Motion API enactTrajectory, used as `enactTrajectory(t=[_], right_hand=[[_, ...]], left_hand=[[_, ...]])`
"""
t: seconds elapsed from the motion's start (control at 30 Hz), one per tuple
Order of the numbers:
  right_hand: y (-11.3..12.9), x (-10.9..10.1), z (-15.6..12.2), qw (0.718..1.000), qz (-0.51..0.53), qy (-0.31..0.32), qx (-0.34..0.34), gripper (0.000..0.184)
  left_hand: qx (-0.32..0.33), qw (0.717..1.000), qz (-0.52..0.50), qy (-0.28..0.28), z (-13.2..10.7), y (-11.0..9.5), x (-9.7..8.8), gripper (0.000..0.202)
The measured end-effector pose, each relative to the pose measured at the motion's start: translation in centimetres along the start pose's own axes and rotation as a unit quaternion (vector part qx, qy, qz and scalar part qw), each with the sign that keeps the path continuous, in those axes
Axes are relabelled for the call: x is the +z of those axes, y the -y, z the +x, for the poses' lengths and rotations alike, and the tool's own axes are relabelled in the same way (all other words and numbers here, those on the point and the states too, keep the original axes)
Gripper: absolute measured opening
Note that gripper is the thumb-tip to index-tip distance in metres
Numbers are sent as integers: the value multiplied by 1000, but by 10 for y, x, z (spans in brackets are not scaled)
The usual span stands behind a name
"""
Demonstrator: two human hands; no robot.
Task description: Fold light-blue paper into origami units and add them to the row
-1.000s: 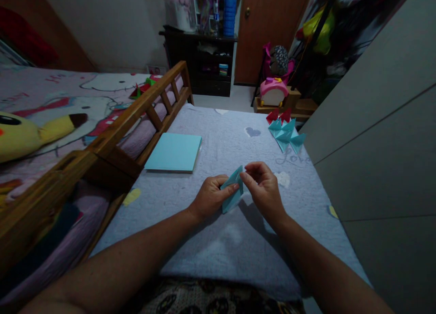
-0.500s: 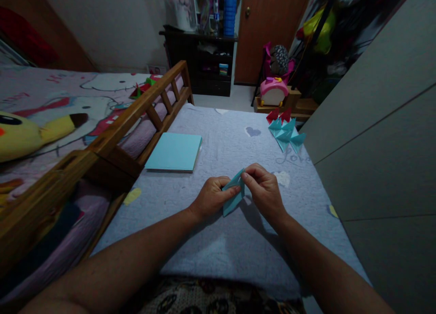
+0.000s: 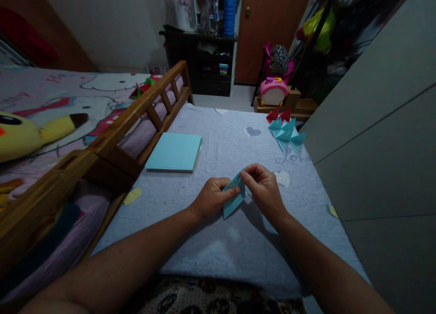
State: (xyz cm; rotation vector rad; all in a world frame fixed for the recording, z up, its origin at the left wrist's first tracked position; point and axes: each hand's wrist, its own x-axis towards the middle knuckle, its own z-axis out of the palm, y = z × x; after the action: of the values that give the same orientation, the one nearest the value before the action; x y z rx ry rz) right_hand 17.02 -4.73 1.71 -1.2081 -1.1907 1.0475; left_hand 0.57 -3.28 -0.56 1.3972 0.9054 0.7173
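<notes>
A folded piece of light blue paper (image 3: 231, 207) is held between my two hands, just above the patterned bedsheet. My left hand (image 3: 214, 195) grips its left side, the thumb lying across the front. With thumb and index finger, my right hand (image 3: 262, 184) pinches the upper right corner. Both hands are closed, and part of the paper is hidden behind the fingers. A stack of square light blue paper (image 3: 175, 151) lies to the left, beyond my left hand. Several folded blue paper shapes (image 3: 285, 131) stand at the far right, with red folded paper (image 3: 272, 115) behind them.
A wooden rail (image 3: 136, 119) runs along the left side, and a yellow plush toy (image 3: 23, 134) lies on the bedding past it. Pale cabinet doors (image 3: 378, 123) rise at the right. Beyond the far edge sits a pink toy case (image 3: 273, 90).
The right fingertips have shifted very slightly left along the paper's upper corner. The paper's lower tip sits a touch lower. Both hands keep their hold.
</notes>
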Motion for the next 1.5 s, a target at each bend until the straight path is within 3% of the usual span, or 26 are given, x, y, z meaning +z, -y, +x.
enactTrajectory(t=[0.3, 0.5, 0.7, 1.1, 1.5], right_hand=[[5, -5, -1, 998, -30, 18, -47, 20], [1, -5, 1, 999, 46, -8, -7, 17], [-3, 1, -1, 993, -44, 108, 21, 16], [-6, -2, 1, 991, 17, 105, 86, 25], [5, -8, 5, 998, 22, 58, 34, 18]], left_hand=[[-18, 1000, 6, 12, -1, 0, 1, 39], [-32, 999, -33, 16, -2, -1, 1, 38], [-31, 999, -40, 8, 0, 0, 2, 42], [-8, 999, -39, 4, -3, -3, -1, 41], [7, 1000, -15, 5, -4, -6, 1, 40]])
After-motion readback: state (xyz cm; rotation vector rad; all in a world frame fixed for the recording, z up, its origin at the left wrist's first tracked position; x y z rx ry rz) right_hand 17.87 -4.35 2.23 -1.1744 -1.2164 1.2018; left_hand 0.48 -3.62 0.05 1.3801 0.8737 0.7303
